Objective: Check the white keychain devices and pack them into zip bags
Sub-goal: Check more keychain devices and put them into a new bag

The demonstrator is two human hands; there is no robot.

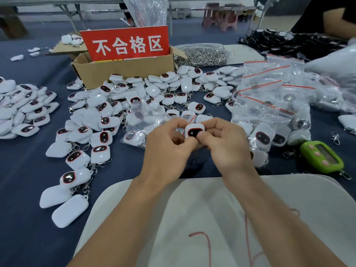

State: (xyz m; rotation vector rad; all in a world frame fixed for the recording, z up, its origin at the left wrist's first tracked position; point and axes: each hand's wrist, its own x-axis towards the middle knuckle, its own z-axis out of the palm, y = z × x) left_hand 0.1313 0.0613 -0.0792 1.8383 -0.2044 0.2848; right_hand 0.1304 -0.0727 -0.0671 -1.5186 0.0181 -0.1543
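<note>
Closest to you there's a white cloth (192,218) lying over the table edge, and both your forearms cross it. Just past that, your left hand (167,149) and right hand (229,145) are curled in around one white keychain device (194,130), which sits between them with its dark, red-rimmed face toward you. Your left fingertips pinch its left side. Your right thumb sits on the face, with the other right fingers wrapped behind. Its clip is hidden, so can't tell how it hangs.

Off to the right, a green gadget (321,157) with pink buttons lies on the blue tablecloth (25,170). Just beyond your hands are a couple of bagged devices (134,132). Then the big loose pile of devices (119,105) spreads left and ahead, some face up, some face down. A second heap (25,108) sits apart at the left edge. On the right is a stack of zip bags (269,93) with red seal strips, many of them filled.

Behind the pile is an open cardboard box (125,71) with a red sign (127,44) stood in it. A mound of metal key rings (202,53) is just beside it, and there's black stuff (292,43) far right.
</note>
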